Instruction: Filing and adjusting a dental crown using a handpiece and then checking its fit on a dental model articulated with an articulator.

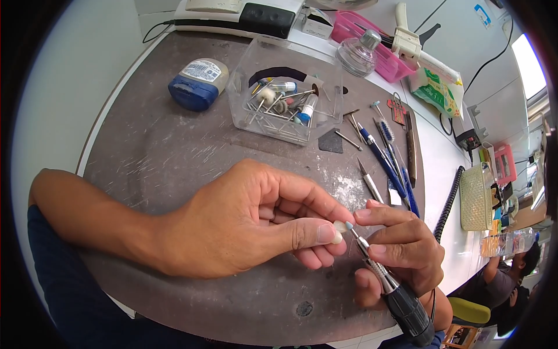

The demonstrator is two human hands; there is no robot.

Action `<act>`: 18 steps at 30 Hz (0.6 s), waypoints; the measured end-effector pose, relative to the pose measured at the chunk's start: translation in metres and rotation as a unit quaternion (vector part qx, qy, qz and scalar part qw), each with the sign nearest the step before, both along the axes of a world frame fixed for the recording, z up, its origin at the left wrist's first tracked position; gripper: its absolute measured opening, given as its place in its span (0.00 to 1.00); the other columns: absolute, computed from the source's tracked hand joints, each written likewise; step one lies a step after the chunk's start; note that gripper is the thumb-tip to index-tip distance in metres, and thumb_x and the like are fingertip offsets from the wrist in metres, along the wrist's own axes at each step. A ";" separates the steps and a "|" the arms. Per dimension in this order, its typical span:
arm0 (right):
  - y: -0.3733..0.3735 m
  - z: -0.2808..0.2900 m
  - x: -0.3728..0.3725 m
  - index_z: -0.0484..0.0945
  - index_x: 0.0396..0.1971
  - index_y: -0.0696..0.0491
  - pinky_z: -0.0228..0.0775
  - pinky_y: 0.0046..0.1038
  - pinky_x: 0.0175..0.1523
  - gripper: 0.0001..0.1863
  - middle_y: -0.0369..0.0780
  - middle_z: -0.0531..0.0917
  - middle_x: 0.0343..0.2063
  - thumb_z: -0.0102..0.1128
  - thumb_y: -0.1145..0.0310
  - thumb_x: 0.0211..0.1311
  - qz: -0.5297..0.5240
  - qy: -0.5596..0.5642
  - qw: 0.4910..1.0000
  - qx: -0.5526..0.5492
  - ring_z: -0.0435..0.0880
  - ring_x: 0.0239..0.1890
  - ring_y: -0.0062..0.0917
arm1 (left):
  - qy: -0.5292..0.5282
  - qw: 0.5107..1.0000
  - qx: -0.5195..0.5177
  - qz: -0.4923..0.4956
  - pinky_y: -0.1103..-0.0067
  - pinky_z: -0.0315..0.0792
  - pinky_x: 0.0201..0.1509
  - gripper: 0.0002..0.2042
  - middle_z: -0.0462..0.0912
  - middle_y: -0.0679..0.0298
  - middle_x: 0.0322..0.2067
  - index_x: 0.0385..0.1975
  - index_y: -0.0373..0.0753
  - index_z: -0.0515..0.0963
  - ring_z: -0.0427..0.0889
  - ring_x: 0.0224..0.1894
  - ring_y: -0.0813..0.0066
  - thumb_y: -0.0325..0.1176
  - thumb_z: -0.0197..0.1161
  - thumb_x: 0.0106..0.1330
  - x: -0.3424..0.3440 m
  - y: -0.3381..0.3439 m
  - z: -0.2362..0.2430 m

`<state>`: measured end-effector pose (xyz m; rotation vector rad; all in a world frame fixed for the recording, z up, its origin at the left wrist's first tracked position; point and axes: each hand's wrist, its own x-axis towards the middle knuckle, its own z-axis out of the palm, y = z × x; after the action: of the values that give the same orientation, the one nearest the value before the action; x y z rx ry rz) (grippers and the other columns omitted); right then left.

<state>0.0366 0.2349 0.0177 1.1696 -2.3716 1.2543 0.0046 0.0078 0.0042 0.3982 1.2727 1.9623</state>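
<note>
My left hand (244,215) pinches a small whitish piece (338,234) between thumb and index finger at the middle of the view, with the other fingers curled beneath. My right hand (407,256) is wrapped round a rotary handpiece (406,307) with a silver front and black body. The handpiece carries a small pale blue pointed tip (349,226), which is at the whitish piece; whether they touch is hard to tell. A silver pointed tool (368,179) and several slim blue-handled tools (382,157) lie on the dark worktop (151,151) just beyond my right hand.
A clear box of burs (279,116), a blue-capped bottle (196,87), a glass jar (354,58), a pink tray (343,23) and a green-white packet (435,90) stand behind. At right are a coiled cable (450,203), a woven basket (476,203) and another person (494,279).
</note>
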 end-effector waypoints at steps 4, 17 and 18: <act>-0.001 -0.001 -0.001 0.75 0.34 0.56 0.76 0.42 0.53 0.18 0.41 0.80 0.28 0.74 0.77 0.43 0.014 0.008 1.000 0.004 0.83 0.44 0.40 | 0.000 1.000 -0.003 0.001 0.80 0.79 0.44 0.14 0.82 0.50 0.37 0.50 0.25 0.72 0.83 0.37 0.72 0.25 0.56 0.68 0.001 -0.001 0.000; 0.003 -0.001 0.002 0.75 0.37 0.55 0.75 0.43 0.54 0.19 0.41 0.80 0.30 0.73 0.78 0.43 0.011 -0.001 1.000 -0.003 0.83 0.46 0.42 | 0.006 1.000 -0.002 -0.011 0.81 0.79 0.44 0.14 0.82 0.50 0.38 0.51 0.25 0.72 0.83 0.38 0.72 0.26 0.55 0.68 -0.001 -0.002 -0.001; 0.003 -0.002 0.003 0.75 0.37 0.55 0.75 0.43 0.54 0.19 0.40 0.80 0.30 0.73 0.78 0.43 0.014 0.003 1.000 -0.005 0.83 0.46 0.42 | 0.006 1.000 -0.002 -0.012 0.81 0.79 0.44 0.14 0.82 0.51 0.37 0.51 0.25 0.72 0.83 0.38 0.72 0.26 0.55 0.68 -0.001 -0.002 -0.001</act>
<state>0.0394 0.2384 0.0158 1.2057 -2.3502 1.2692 0.0039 0.0060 0.0032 0.4208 1.2736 1.9400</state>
